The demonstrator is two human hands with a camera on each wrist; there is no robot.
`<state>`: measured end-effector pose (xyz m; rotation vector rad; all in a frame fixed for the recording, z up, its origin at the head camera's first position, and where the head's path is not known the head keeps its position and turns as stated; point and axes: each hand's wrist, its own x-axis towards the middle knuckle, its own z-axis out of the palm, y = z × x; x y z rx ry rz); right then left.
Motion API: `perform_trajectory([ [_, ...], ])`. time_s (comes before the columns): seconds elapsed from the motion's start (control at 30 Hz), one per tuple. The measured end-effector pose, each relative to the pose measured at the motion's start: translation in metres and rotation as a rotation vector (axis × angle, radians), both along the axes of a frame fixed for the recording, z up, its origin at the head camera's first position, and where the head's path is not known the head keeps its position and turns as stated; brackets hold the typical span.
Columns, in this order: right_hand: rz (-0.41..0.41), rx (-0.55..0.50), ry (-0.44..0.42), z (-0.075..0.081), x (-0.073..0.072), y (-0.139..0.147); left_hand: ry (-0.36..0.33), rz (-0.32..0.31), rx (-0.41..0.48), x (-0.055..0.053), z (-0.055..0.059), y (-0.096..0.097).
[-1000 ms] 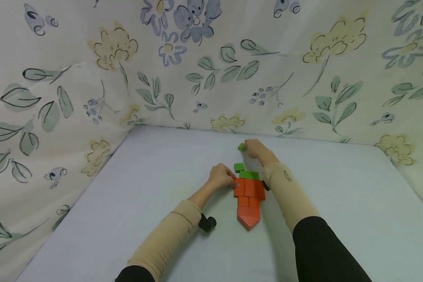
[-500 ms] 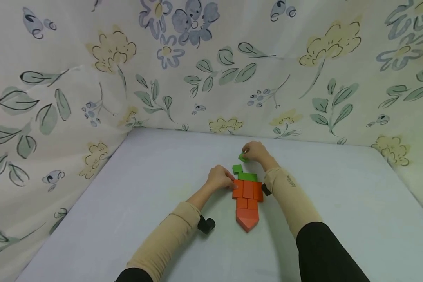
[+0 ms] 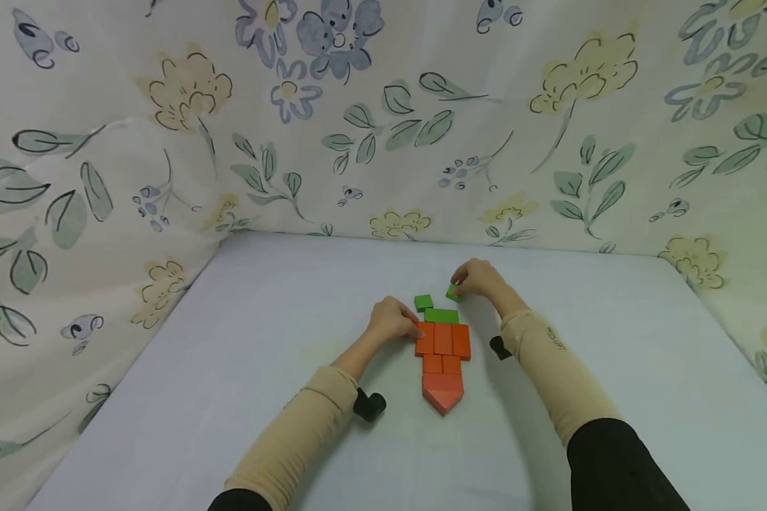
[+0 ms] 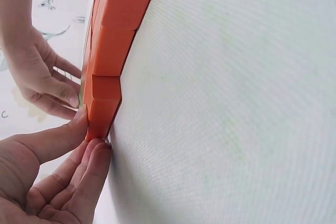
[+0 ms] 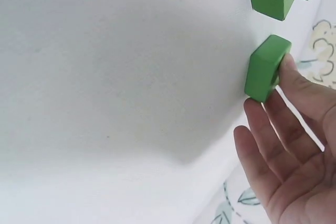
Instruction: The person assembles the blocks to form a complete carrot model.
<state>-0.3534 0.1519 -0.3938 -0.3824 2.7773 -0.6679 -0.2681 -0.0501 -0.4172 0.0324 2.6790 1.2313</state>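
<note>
Orange wooden blocks lie close together in a carrot-like shape, with a pointed block (image 3: 443,390) at the near end. Thumb on top and fingers at its side, my left hand (image 3: 391,319) pinches the upper-left orange block (image 4: 105,100). A long green block (image 3: 442,316) borders the top orange row, and a small green block (image 3: 423,303) sits beyond its left end. To the right of these, my right hand (image 3: 481,277) pinches another green block (image 5: 266,69) between thumb and fingers. That block is at the tabletop, apart from the others; whether it touches the surface I cannot tell.
The blocks lie on a white table (image 3: 281,319). A floral cloth (image 3: 371,177) hangs behind the table and along its left side. A dark wrist camera (image 3: 369,405) is strapped to the left wrist, and another (image 3: 501,348) to the right.
My right hand has come nearer and moved right with its green block, from beyond the small green block to the right of it. My left hand stays at the same orange block.
</note>
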Motion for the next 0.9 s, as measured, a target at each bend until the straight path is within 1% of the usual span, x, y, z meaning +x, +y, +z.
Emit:
perform_trajectory([
  [0.13,0.023,0.0,0.002,0.0,0.006,0.006,-0.003,0.0,0.005,0.001,0.001,0.0],
  [0.3,0.01,-0.016,-0.017,-0.001,0.012,0.011,-0.006,0.003,0.0,0.001,0.003,0.001],
  [0.47,0.022,-0.041,-0.019,-0.004,0.015,0.014,-0.008,-0.003,-0.001,0.002,0.004,0.001],
  [0.63,0.014,-0.069,-0.007,-0.005,0.021,0.015,-0.015,-0.001,0.005,0.002,0.003,0.001],
  [0.8,-0.014,-0.086,-0.021,-0.005,0.025,0.014,-0.011,-0.007,0.014,0.002,0.002,0.0],
  [0.9,-0.007,-0.09,-0.024,-0.004,0.026,0.013,-0.009,-0.012,0.018,0.002,0.002,-0.001],
])
